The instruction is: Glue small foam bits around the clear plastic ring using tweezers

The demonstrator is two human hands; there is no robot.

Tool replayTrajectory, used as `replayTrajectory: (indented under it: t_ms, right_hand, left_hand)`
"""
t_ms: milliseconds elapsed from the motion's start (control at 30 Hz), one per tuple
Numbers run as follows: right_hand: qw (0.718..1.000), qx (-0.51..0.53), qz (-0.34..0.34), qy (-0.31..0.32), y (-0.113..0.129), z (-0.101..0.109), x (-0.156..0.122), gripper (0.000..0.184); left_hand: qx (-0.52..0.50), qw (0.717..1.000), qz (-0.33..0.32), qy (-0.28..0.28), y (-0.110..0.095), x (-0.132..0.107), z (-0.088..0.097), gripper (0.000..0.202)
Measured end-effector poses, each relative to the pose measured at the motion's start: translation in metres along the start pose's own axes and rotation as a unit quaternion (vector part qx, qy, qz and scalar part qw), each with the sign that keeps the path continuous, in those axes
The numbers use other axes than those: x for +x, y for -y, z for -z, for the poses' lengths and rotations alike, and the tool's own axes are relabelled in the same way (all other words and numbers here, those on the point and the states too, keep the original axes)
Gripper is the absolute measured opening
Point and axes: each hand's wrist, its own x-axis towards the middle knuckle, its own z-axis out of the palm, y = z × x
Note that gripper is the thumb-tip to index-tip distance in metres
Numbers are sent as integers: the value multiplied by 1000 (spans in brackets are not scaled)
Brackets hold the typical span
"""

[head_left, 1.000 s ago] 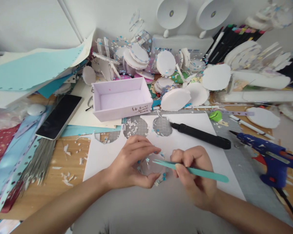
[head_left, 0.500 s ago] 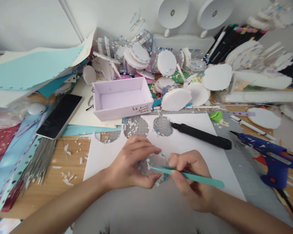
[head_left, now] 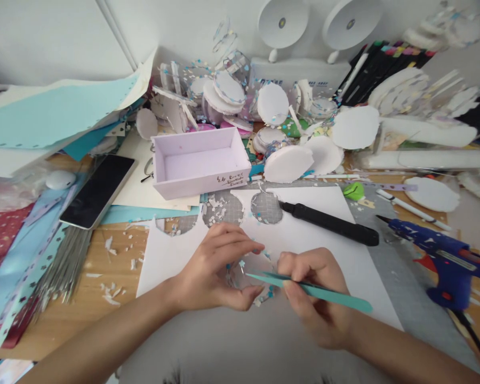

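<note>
The right hand [head_left: 316, 293] pinches teal tweezers [head_left: 338, 298], tips over a star-studded ring [head_left: 270, 292] at the white sheet's [head_left: 172, 261] near edge. The left hand [head_left: 220, 266] arches around it — thumb and forefinger wide apart — hiding its left side; what the tips grip is unclear.

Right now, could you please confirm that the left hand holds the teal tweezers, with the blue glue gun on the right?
No: the head view shows the right hand holding the teal tweezers; the blue glue gun is on the right.
</note>
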Motion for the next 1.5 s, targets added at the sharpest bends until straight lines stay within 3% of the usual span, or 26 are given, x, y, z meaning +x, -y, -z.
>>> replayTrajectory:
  t_ms: [767,867,1133,1333,1500]
  right_hand:
    - [1000,-9,29,3,-2,2,0,18]
    - [998,-8,48,-27,2,6,4,15]
    - [982,16,21,-184,-4,23,16,7]
    - [976,25,-43,-210,-9,29,21,4]
    - [975,-17,-54,-217,-9,30,23,3]
  left_hand:
    - [-11,1000,3,4,-2,2,0,49]
    - [-23,1000,7,4,-1,2,1,51]
    - [-65,996,47,26,-3,1,7,56]
    - [-69,996,17,52,-6,0,7,54]
    - [-29,997,-6,70,-7,-1,7,57]
